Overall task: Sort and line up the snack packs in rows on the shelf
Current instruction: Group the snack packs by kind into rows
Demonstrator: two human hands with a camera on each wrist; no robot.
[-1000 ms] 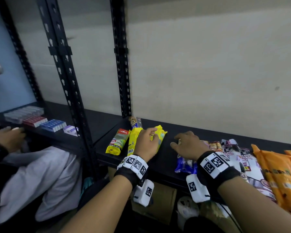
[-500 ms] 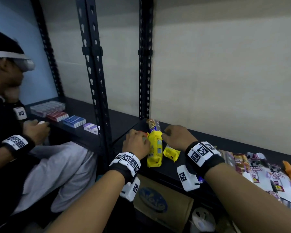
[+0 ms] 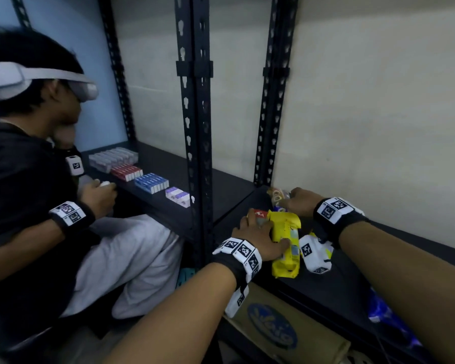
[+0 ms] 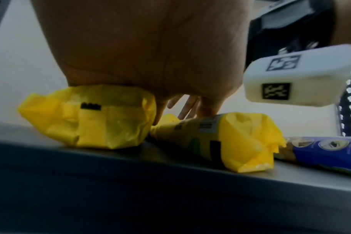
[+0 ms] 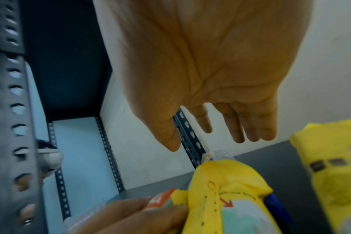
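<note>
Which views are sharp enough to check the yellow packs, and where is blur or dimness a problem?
Head view: dim, edges bowed, but the long yellow pack under the left hand reads clearly. Left wrist view: palm soft, shelf dark. Right wrist view: right hand and pack blurred.

I am resting my left hand (image 3: 258,236) palm-down, fingers extended forward, thumb spread aside; I am reaching my right hand (image 3: 301,202) farther forward, fingers straight and relaxed, both forearms extended.

Black shelf (image 3: 326,282) carries long yellow pack (image 3: 286,243) w/ red-topped pack (image 3: 260,215) beside it, blue pack (image 4: 321,150) and second yellow pack (image 5: 335,182) nearby.
</note>
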